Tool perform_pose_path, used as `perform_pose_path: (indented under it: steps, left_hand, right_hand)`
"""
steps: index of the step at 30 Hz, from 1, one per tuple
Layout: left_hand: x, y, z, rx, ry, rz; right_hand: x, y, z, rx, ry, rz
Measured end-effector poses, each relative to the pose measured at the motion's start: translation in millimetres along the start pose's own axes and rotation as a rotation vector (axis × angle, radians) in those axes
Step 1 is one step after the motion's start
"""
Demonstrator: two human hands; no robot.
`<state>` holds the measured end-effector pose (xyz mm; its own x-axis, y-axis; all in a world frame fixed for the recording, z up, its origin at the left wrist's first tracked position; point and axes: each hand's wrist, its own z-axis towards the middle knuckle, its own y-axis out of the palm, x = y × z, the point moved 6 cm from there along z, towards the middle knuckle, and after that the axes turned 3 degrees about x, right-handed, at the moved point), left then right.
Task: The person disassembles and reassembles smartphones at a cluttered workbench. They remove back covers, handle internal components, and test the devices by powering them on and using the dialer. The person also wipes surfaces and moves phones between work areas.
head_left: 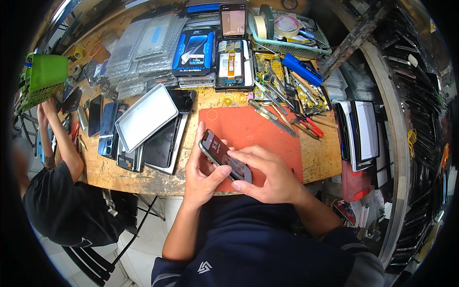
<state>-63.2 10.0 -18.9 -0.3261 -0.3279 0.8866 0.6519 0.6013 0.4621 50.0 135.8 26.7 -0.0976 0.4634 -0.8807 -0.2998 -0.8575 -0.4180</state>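
Note:
A smartphone (217, 147) with a lit screen is tilted above the near part of an orange-red work mat (279, 129). My left hand (202, 181) is closed around its left side, thumb along the near edge and fingers behind. From the right, my right hand (273, 176) grips the phone's lower end, with the thumb at the bottom corner and fingertips over the glass. Those fingers partly cover the lower screen.
Left of the mat lie several phones and a white tray-like box lid (147, 118). Behind stand a blue box (193, 51), bubble-wrap sleeves (143, 45), an opened device (233, 64) and a green basket (320, 40). Pliers (313, 126) and tweezers lie right. A person (81, 201) works at left.

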Motion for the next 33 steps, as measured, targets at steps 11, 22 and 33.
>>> perform_pose_path:
  steps: [11,22,33]
  left_hand:
    - [-1,-2,0,-0.014,0.005,0.052]
    - [-1,0,1,0.005,0.014,0.052]
    - [5,2,6,0.065,0.046,-0.12]
  right_hand:
    - [14,13,-5,0.076,-0.093,0.056]
    - [3,7,-3,0.085,-0.061,-0.06]
    - [16,-7,7,0.088,0.066,0.254]
